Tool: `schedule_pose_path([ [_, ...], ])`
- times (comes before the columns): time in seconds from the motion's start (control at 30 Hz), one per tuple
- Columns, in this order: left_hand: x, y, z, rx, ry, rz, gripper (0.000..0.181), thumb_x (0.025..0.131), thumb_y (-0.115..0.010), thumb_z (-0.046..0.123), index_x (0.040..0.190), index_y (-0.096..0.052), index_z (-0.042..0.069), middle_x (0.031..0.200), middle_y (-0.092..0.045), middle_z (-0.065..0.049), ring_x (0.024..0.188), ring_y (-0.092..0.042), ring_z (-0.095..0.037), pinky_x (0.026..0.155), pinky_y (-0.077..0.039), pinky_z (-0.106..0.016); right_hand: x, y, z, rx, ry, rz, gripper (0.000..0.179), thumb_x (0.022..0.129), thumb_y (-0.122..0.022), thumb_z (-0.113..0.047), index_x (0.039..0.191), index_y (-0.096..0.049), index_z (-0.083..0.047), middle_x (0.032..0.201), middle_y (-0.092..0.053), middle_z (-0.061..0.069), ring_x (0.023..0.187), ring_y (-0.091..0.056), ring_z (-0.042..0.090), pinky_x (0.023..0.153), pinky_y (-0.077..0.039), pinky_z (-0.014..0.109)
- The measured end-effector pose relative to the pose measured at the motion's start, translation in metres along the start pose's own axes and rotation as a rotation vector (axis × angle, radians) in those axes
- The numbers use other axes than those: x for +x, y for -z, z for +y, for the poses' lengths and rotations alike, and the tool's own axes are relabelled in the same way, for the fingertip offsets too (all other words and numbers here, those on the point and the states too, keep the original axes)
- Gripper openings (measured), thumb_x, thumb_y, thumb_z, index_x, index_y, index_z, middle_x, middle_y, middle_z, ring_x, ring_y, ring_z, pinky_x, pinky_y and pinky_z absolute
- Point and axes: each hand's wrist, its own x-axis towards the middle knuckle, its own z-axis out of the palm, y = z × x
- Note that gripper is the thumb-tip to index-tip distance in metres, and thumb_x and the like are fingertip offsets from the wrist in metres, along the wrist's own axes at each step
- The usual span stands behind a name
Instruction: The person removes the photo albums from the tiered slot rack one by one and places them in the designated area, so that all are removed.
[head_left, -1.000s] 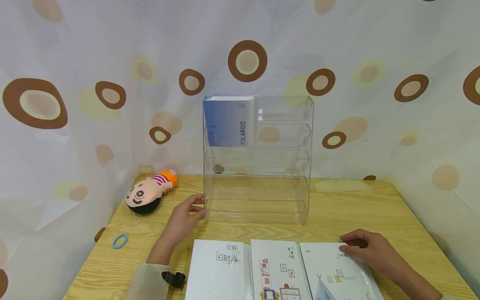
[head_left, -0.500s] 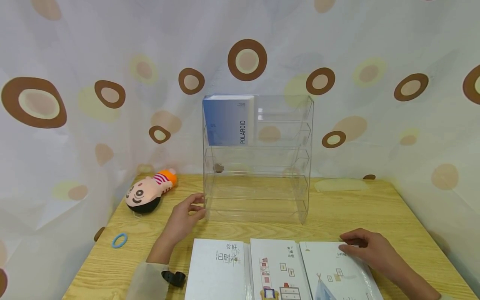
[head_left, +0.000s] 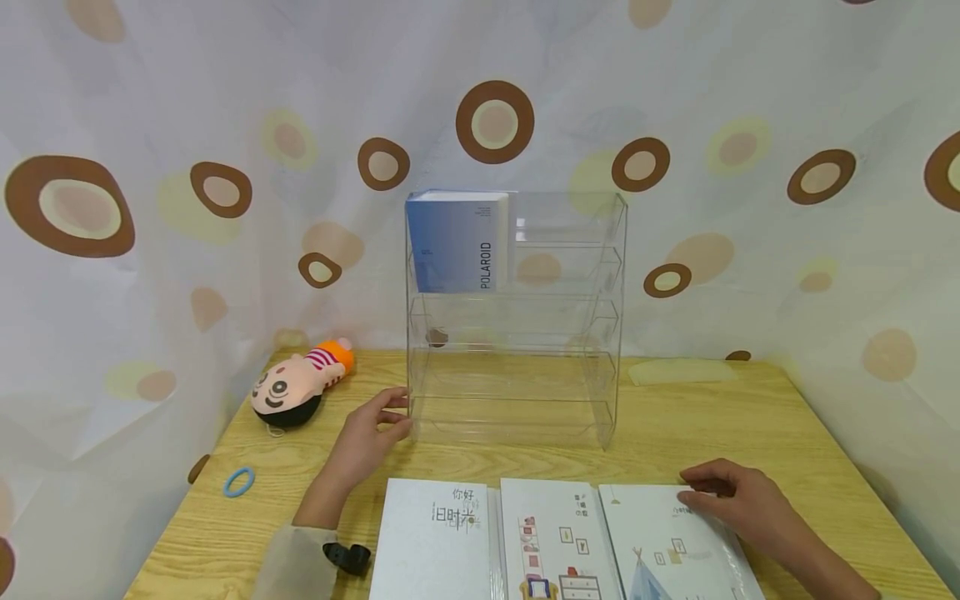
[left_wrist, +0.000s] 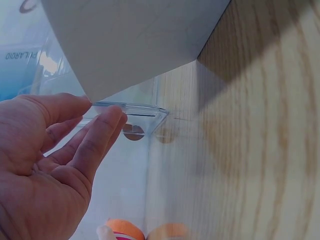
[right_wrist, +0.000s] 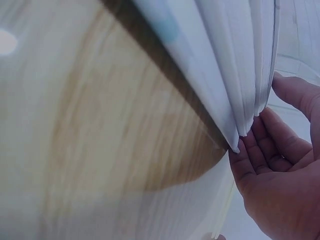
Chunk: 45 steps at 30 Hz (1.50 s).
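- I see the right-hand white book (head_left: pixel 667 533) lying on the table at the near side, its bottom cut off by my head view; a blue tent is printed on it.
- The right hand (head_left: pixel 742 500) grips that book's far right corner, thumb on the cover and fingers underneath, as my right wrist view shows.
- The clear rack (head_left: pixel 516 320) stands upright beyond the books.
- The left hand (head_left: pixel 367 429) pinches the rack's lower left edge, thumb and fingers close together.
- Beside the held book I have the middle white book (head_left: pixel 555 533), printed with furniture, then the left white book (head_left: pixel 431 542).
- The blue book (head_left: pixel 453 246) marked POLAROID leans high in the rack, on its left side.
- A doll (head_left: pixel 300 387) lies left of the rack, with a blue ring (head_left: pixel 239 482) nearer me.
- All this sits on the wooden table (head_left: pixel 690 417); behind hangs a curtain (head_left: pixel 712 92) with brown circles.
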Motion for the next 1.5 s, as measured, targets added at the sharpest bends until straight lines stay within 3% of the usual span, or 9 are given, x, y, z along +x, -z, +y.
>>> schedule_pose_path([
  [0.1,0.0,0.0,0.0,0.0,0.003,-0.001,0.052,0.109,-0.073,0.01,0.159,-0.06,0.009,0.149,-0.071,-0.018,0.127,-0.071,-0.034,0.094,-0.066,-0.036,-0.001,0.0,0.0,0.004,-0.005,0.001,0.048,0.103,-0.083,-0.037,0.136,-0.076,-0.002,0.135,-0.08,0.016,0.105,-0.077,0.009,0.082,-0.061,0.02],
  [0.33,-0.001,0.0,-0.001,0.0,0.001,-0.002,0.052,0.109,-0.072,0.01,0.16,-0.059,0.009,0.149,-0.071,-0.018,0.128,-0.071,-0.034,0.096,-0.067,-0.04,-0.004,-0.001,0.001,-0.004,0.003,0.013,0.046,0.102,-0.084,-0.037,0.134,-0.077,-0.004,0.131,-0.081,0.013,0.098,-0.072,-0.005,0.082,-0.061,0.02],
  [0.73,-0.003,0.0,-0.002,0.002,-0.003,-0.006,0.052,0.109,-0.072,0.01,0.16,-0.059,0.009,0.149,-0.071,-0.017,0.128,-0.071,-0.034,0.096,-0.067,-0.039,-0.005,-0.001,-0.005,-0.039,0.044,0.048,0.044,0.101,-0.086,-0.037,0.131,-0.079,-0.006,0.13,-0.082,0.012,0.098,-0.068,-0.01,0.083,-0.06,0.019],
  [0.83,-0.002,0.0,-0.001,0.003,-0.007,-0.009,0.052,0.11,-0.072,0.011,0.16,-0.059,0.009,0.148,-0.071,-0.017,0.128,-0.071,-0.034,0.096,-0.067,-0.039,-0.002,-0.001,-0.009,-0.056,0.063,0.075,0.043,0.101,-0.086,-0.037,0.131,-0.079,-0.007,0.13,-0.082,0.011,0.1,-0.069,-0.007,0.083,-0.059,0.018],
  [0.97,-0.001,-0.001,-0.001,0.012,-0.011,-0.004,0.053,0.109,-0.073,0.012,0.16,-0.059,0.009,0.148,-0.071,-0.016,0.127,-0.072,-0.034,0.097,-0.067,-0.041,0.002,0.002,-0.015,-0.072,0.092,0.104,0.043,0.102,-0.084,-0.037,0.133,-0.078,-0.007,0.132,-0.082,0.013,0.111,-0.077,0.014,0.084,-0.058,0.018],
  [1.03,-0.001,-0.001,-0.001,0.015,-0.011,-0.002,0.052,0.109,-0.073,0.012,0.16,-0.059,0.009,0.147,-0.071,-0.016,0.127,-0.072,-0.034,0.097,-0.067,-0.041,0.005,0.004,-0.02,-0.069,0.103,0.11,0.043,0.104,-0.083,-0.037,0.134,-0.077,-0.007,0.134,-0.081,0.013,0.114,-0.077,0.017,0.084,-0.059,0.018],
  [1.07,0.0,-0.001,-0.001,0.017,-0.011,-0.001,0.052,0.109,-0.073,0.012,0.159,-0.059,0.009,0.147,-0.071,-0.017,0.127,-0.072,-0.034,0.097,-0.068,-0.041,0.006,0.006,-0.023,-0.064,0.112,0.114,0.043,0.104,-0.082,-0.037,0.135,-0.077,-0.007,0.134,-0.081,0.014,0.114,-0.077,0.016,0.084,-0.059,0.018],
  [1.27,-0.001,0.0,0.0,0.012,-0.008,0.002,0.052,0.109,-0.073,0.012,0.159,-0.06,0.01,0.148,-0.071,-0.017,0.127,-0.072,-0.035,0.096,-0.068,-0.04,0.018,0.015,-0.048,0.009,0.191,0.155,0.043,0.105,-0.081,-0.031,0.138,-0.075,-0.004,0.137,-0.079,0.019,0.103,-0.064,-0.019,0.084,-0.06,0.016],
  [1.5,0.0,-0.001,0.001,0.016,-0.004,0.004,0.053,0.109,-0.073,0.012,0.16,-0.059,0.01,0.148,-0.071,-0.017,0.128,-0.072,-0.035,0.098,-0.067,-0.044,0.034,0.028,-0.084,0.062,0.302,0.205,0.039,0.107,-0.079,-0.029,0.141,-0.074,-0.009,0.137,-0.078,0.016,0.105,-0.063,-0.021,0.086,-0.059,0.012],
])
